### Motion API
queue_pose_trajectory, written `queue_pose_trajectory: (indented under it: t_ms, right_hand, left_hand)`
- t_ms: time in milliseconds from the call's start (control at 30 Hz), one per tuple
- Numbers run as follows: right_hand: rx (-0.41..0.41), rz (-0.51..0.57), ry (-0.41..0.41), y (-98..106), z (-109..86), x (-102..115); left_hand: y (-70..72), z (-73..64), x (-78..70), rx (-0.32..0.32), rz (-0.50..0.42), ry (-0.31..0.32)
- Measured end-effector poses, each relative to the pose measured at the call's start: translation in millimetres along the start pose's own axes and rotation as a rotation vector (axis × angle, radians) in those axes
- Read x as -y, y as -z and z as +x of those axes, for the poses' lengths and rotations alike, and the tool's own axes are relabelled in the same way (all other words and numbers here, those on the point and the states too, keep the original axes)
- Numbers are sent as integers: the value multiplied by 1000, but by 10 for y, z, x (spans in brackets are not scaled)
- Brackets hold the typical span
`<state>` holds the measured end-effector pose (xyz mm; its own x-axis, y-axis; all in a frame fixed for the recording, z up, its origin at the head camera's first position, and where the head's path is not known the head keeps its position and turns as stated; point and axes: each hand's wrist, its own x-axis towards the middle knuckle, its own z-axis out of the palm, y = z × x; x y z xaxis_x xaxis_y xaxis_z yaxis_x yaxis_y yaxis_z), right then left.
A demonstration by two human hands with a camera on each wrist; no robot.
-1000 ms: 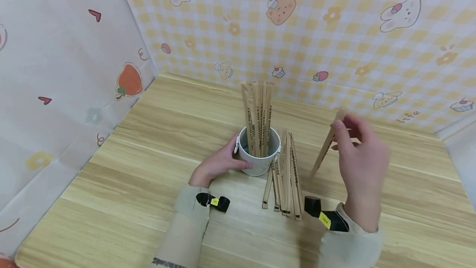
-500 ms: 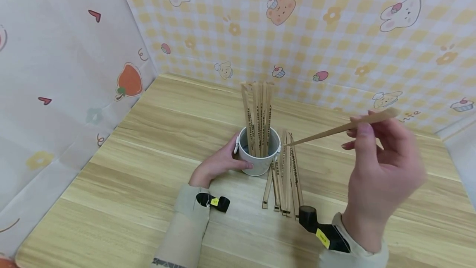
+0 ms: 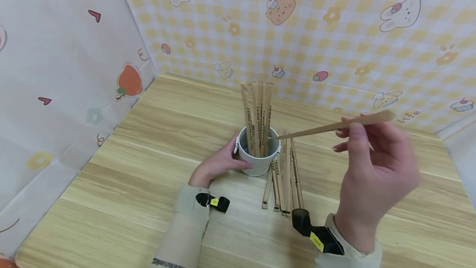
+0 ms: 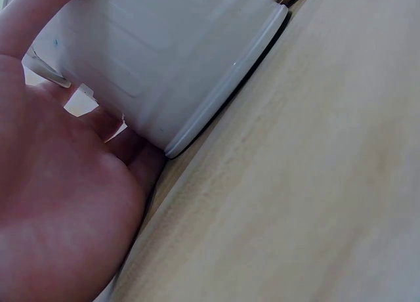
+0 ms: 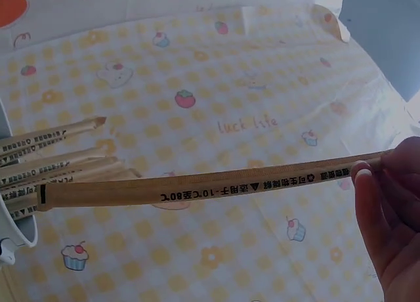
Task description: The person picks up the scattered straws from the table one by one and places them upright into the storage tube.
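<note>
My left hand (image 3: pixel 223 158) wraps round the side of a small white metal bucket (image 3: pixel 255 166), thumb across its front. In the left wrist view the palm (image 4: pixel 59 203) lies against the bucket wall (image 4: pixel 157 59), whose base stands on the table. Several paper-wrapped straws (image 3: pixel 260 119) stand upright inside the bucket. My right hand (image 3: pixel 375 164) pinches one more paper-wrapped straw (image 3: pixel 334 126) near its end. This straw slants down leftward, its far end overlapping the bucket rim. The right wrist view shows the printed wrapper (image 5: pixel 216 187) and its dark-banded end beside the bucket (image 5: pixel 20 226).
Several more wrapped straws (image 3: pixel 286 177) lie side by side on the wooden table (image 3: pixel 122 177), just right of the bucket. A yellow checked cloth (image 3: pixel 245 44) hangs behind the table, and a white printed cloth (image 3: pixel 74 61) hangs at the left.
My right hand has swung the straw from a steep slant to nearly level, then moved it left so its far end reaches the bucket. The left hand and bucket have stayed still.
</note>
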<state>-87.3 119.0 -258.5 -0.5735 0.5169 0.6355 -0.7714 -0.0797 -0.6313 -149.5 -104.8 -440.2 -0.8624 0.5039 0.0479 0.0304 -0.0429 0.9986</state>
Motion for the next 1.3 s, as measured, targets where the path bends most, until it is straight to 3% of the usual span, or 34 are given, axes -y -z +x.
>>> queue_pose_trajectory:
  t_ms: [200, 333, 633, 800, 1100, 1300]
  right_hand:
    - [90, -135, -91, -86, -52, -31]
    - [163, -304, -131, -113, -75, -82]
    - [354, -631, -74, -44, -143, -485]
    - [410, -770, -61, -33, -209, -662]
    - [507, -843, -60, -41, -272, -820]
    - [528, -830, -176, -29, -297, -915]
  left_hand:
    - [-46, -46, -185, 5, -8, 9]
    - [-61, -61, -245, -2, 4, 29]
    - [-51, -51, -213, 4, -2, 10]
    - [-48, -45, -202, 17, -8, 4]
    - [-38, -33, -153, 12, -8, 5]
    - [-34, -30, -140, 7, -12, 10]
